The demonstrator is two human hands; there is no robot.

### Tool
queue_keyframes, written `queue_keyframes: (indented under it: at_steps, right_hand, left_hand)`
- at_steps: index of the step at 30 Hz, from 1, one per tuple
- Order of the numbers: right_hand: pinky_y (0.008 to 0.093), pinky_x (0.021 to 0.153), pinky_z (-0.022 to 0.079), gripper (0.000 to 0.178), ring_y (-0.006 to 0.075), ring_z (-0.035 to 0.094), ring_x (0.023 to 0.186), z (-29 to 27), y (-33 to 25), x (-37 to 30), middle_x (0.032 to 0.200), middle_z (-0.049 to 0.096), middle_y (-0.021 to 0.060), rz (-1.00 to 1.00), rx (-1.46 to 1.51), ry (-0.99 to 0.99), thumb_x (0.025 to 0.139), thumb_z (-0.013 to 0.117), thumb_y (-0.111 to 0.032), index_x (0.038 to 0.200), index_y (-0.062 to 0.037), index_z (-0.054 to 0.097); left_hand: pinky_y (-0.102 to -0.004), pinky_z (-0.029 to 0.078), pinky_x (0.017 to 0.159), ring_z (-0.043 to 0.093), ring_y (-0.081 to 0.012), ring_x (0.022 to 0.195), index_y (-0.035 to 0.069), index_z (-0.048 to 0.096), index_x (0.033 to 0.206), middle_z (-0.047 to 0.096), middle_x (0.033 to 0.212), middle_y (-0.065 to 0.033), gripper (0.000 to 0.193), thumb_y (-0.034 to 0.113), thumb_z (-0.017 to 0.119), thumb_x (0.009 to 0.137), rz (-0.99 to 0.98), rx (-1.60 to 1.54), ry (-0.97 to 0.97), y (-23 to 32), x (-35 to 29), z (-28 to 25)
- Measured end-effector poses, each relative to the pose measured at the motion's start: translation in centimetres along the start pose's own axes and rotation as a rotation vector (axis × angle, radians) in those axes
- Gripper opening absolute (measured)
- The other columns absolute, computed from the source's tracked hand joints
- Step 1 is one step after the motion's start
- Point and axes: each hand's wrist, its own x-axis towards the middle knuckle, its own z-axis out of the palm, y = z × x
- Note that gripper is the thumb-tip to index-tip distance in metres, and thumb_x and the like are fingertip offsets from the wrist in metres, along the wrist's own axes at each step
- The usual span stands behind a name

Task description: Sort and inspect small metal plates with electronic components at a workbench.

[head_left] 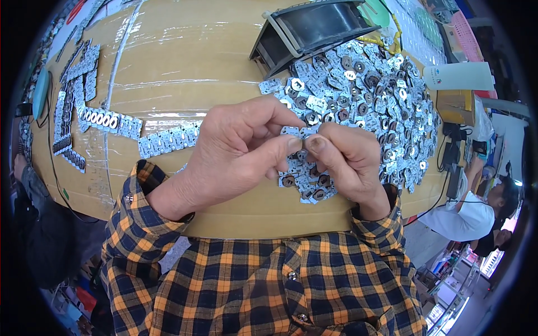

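Observation:
Both my hands meet over the table, just in front of a heap of parts. A small silvery-blue metal plate (291,131) is pinched between the thumb and fingers of my left hand (238,143). My right hand (350,159) grips the same plate at its right end, thumb tip close to the left thumb. The fingers hide much of the plate. Behind and right of them spreads the heap of similar plates (392,112), many with round dark brown or silvery pieces. A row of joined-up plates (168,140) lies left of my left wrist.
More plate rows (112,122) lie at the left of the cardboard-covered table (179,56). A black open-ended bin (314,28) rests tipped behind the heap. At the right stand a pale cup (457,76) and a cardboard box (455,106). Other people sit at both sides.

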Motion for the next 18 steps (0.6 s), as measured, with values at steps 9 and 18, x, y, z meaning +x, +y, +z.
queue_keyframes:
  at_steps: [9,18]
  right_hand:
    - [0.0189,0.042,0.034,0.034,0.0044,0.048,0.045,0.3,-1.2,-0.3,0.060,0.059,0.0020,0.049,0.151,0.100,0.096,0.049,-0.019,0.070,0.0003,0.059]
    - [0.0192,0.041,0.033,0.034,0.0042,0.048,0.045,0.3,-0.8,-0.2,0.058,0.054,0.0008,0.042,0.177,0.110,0.096,0.050,-0.020,0.069,-0.0004,0.057]
  left_hand:
    - [-0.0174,0.049,0.050,0.063,-0.0074,0.062,-0.005,0.060,0.104,0.066,0.075,-0.0066,0.015,0.001,0.060,0.089,0.023,-0.105,0.023,0.2,0.0,0.2]
    - [-0.0158,0.048,0.047,0.063,-0.0052,0.061,-0.004,0.059,0.100,0.062,0.070,-0.0042,0.012,0.000,0.059,0.089,0.050,-0.123,0.026,0.2,-0.1,0.5]
